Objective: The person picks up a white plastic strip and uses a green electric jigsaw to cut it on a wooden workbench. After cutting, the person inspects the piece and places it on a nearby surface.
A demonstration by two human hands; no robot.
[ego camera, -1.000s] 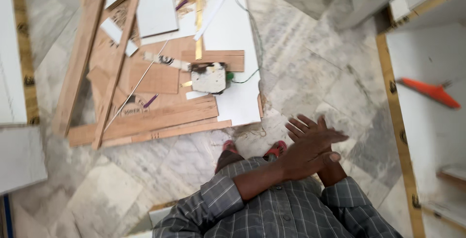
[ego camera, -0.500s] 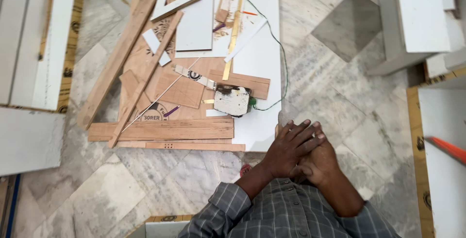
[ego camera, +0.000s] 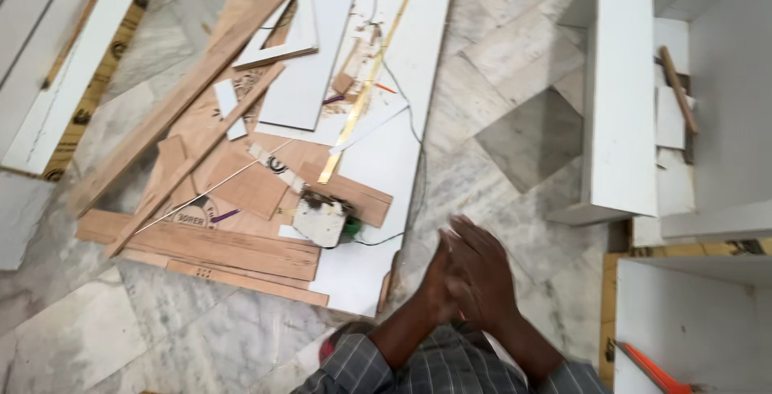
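Hands pressed together, lower centre of frame; nothing held.

I see the left hand (ego camera: 438, 281) flat against the right hand (ego camera: 482, 277), palm to palm, apparently empty though blurred. Nearest them, left of centre: a white board (ego camera: 378, 169), a small power tool (ego camera: 322, 219), and stacked wooden planks (ego camera: 217, 245). A white cabinet panel (ego camera: 619, 96) stands at right.

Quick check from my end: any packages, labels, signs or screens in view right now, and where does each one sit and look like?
No packages, signs or screens.
Printed stamp: on the plywood sheet left of the hands, a dark round mark with lettering on tan wood.
Edge markings: dark round prints repeated along the brown edge strip of the white board, far left.
Both hands are pressed together, holding nothing.
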